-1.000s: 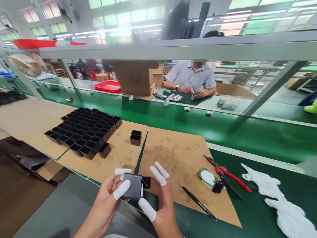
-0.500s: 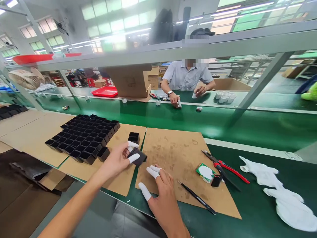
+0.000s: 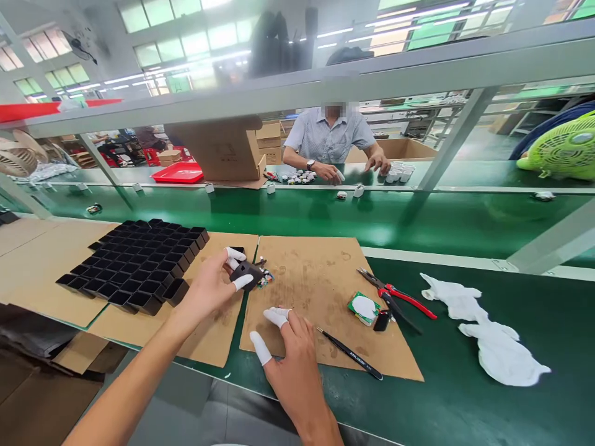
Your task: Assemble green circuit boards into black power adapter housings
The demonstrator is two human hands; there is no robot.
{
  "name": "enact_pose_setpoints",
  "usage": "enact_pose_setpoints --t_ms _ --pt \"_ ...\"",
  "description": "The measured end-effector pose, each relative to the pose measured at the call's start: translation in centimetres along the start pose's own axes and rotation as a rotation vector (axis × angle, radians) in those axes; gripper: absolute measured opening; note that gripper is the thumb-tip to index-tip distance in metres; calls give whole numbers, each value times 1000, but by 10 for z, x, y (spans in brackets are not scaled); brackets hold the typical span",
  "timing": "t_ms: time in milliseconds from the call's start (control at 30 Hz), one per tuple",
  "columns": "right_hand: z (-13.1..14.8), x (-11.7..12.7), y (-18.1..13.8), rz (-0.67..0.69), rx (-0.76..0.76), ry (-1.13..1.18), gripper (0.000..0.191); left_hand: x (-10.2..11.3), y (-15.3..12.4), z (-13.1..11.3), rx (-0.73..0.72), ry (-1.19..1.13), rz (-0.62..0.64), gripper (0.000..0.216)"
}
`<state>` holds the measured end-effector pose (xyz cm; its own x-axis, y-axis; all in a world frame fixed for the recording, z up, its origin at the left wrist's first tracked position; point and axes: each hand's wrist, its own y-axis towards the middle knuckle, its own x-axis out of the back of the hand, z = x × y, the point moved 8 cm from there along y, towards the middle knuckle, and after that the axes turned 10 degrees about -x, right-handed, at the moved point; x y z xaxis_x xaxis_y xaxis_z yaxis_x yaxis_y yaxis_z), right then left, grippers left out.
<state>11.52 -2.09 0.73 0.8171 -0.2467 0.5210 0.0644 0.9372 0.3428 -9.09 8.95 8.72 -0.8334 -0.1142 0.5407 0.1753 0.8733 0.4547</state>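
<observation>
My left hand [image 3: 214,286], with white finger cots on its tips, pinches a small black square housing [image 3: 246,273] above the seam between two cardboard sheets. Small coloured wired parts [image 3: 265,279] hang or lie just right of the housing. A block of several open black housings [image 3: 134,263] stands to the left on cardboard. My right hand [image 3: 289,353], also in finger cots, rests on the right cardboard sheet [image 3: 320,291] with fingers loosely curled and nothing in it.
Black tweezers [image 3: 349,354], red-handled cutters [image 3: 396,297], a green-and-white tape roll [image 3: 364,308] and a small black part [image 3: 382,320] lie to the right. White gloves [image 3: 483,334] lie on the green belt. A person [image 3: 329,141] works across the conveyor near a red tray [image 3: 178,173].
My left hand carried the black housing from in front of me forward to the cardboard seam. My right hand let go of it and dropped onto the cardboard. The view shifted right.
</observation>
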Motion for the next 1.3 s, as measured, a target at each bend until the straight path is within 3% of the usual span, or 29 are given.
enact_pose_setpoints --t_ms 167,233,333,400,500,633,767,833,900,1000,1133,1300 --pt "-7 13 4 -14 -79 5 26 -10 -2 0 38 -195 -54 50" --pt "-8 28 16 6 -113 -11 41 -26 -6 2 75 -315 -30 53" --pt "-7 43 45 167 -183 3 74 -59 -15 4 126 -491 40 57" --pt "-1 45 65 326 -183 111 72 -76 -24 6 150 -573 48 59" --pt "8 42 86 444 -142 175 65 -84 -44 12 181 -628 29 63" --pt "20 16 94 574 -29 153 59 -75 -82 22 183 -576 22 78" --pt "40 -24 93 741 148 128 50 -58 -117 41 220 -391 -70 56" --pt "46 -40 103 722 208 85 48 -51 -129 49 247 -295 -138 51" --pt "47 -51 122 618 236 4 42 -44 -134 53 268 -198 -200 52" --pt "44 -71 155 486 269 -136 44 -32 -128 56 286 -49 -261 55" --pt "35 -105 191 458 274 -241 50 -13 -97 63 265 116 -262 49" --pt "25 -122 202 441 220 -201 45 -5 -63 80 147 208 -219 37"
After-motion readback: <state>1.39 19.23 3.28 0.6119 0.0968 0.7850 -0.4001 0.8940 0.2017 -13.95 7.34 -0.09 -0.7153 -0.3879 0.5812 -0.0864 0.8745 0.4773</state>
